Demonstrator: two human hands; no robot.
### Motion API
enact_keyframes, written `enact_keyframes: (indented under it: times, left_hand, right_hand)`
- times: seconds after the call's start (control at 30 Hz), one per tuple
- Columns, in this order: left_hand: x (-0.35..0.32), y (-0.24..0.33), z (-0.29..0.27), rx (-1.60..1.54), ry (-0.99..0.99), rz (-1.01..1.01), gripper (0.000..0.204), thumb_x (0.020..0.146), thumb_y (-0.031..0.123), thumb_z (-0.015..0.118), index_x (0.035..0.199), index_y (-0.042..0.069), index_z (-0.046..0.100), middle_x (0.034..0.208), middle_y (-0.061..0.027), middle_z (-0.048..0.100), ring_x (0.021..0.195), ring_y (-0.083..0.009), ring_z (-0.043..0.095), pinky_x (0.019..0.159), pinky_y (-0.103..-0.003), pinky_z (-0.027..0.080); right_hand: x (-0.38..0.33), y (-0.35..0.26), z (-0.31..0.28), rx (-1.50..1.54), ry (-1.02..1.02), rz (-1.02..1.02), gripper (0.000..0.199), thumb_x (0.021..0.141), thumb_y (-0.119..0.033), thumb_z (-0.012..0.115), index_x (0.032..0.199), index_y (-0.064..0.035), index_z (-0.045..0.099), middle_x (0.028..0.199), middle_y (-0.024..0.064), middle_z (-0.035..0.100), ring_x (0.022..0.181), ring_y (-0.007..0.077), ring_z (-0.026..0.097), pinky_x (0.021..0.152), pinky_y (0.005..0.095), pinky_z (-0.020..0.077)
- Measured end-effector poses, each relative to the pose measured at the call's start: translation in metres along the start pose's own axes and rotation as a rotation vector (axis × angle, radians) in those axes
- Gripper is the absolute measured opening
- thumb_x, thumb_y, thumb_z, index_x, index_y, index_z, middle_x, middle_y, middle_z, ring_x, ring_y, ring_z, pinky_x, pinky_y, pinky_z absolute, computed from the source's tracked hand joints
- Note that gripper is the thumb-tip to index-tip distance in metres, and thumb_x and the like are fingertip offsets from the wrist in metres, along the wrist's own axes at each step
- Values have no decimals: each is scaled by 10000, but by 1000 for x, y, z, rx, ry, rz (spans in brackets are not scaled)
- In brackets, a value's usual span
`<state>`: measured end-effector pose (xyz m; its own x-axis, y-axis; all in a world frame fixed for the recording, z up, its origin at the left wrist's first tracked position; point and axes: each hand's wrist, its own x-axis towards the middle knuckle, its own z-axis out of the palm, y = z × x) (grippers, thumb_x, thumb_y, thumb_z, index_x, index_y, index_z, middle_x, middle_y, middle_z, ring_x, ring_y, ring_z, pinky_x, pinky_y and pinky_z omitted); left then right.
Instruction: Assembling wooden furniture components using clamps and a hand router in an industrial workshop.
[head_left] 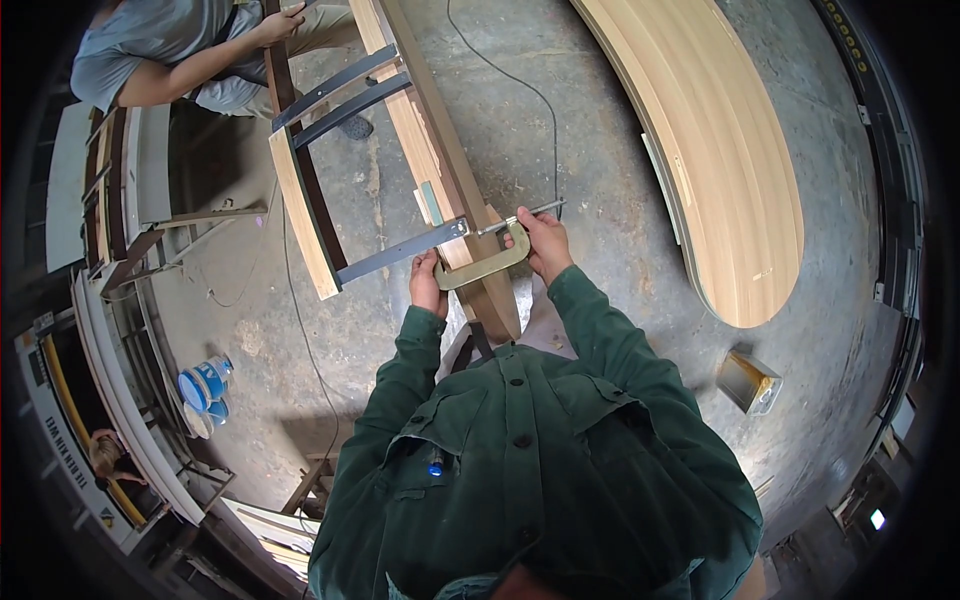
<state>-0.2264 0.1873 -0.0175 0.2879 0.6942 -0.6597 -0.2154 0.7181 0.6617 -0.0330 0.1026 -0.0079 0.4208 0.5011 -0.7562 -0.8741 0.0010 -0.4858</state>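
A C-clamp [488, 267] spans the near end of a long wooden beam [450, 150], its curved frame toward me. My left hand [427, 286] is closed on the clamp's left end, beside a grey flat metal bar [395, 255]. My right hand [543, 244] is closed around the clamp's right end, next to its threaded screw [547, 208]. The metal bar runs from the beam to a shorter wooden rail [308, 225] on the left. Whether the clamp presses firmly on the wood I cannot tell.
A co-worker's hand [280, 24] rests on the frame at upper left. Two dark crossbars [350, 108] join the frame's sides. A large curved wooden panel [735, 150] lies at right. A cable [520, 82], a blue-and-white bucket [205, 385] and an open tin [748, 384] are on the floor.
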Motion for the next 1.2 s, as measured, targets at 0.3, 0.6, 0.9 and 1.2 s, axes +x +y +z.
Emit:
enact_keyframes:
  times: [0.3,0.6,0.9,1.2]
  left_hand:
    - [9,4,-3,-15,0,-54,206,893,151,513,1092,101,529,1027,-37,574,934,-182,552,817,-332,467]
    - [8,3,-1,-4,-4,-43,203,903,150,534,1093,78,527,1047,-47,577,963,-181,552,852,-321,455]
    - [15,-2,-5,53,4,-2,230,919,186,510,1117,70,525,1077,-50,580,988,-183,568,853,-333,473]
    - [17,-3,-8,52,22,-4,233,920,183,509,1124,70,521,1082,-46,578,996,-180,561,851,-329,472]
  right_hand:
    - [6,-6,1,18,-27,63,168,866,-112,600,879,38,526,737,116,592,560,239,606,474,350,526]
    - [8,-10,-2,-63,-64,76,191,882,-154,583,890,33,543,742,114,595,579,227,611,503,342,530]
    - [8,-10,-2,-93,-56,37,211,885,-207,585,858,2,568,728,78,593,570,187,599,500,316,513]
    - [13,-5,-7,-89,-71,49,227,887,-237,582,896,-12,559,752,85,580,577,212,599,512,342,524]
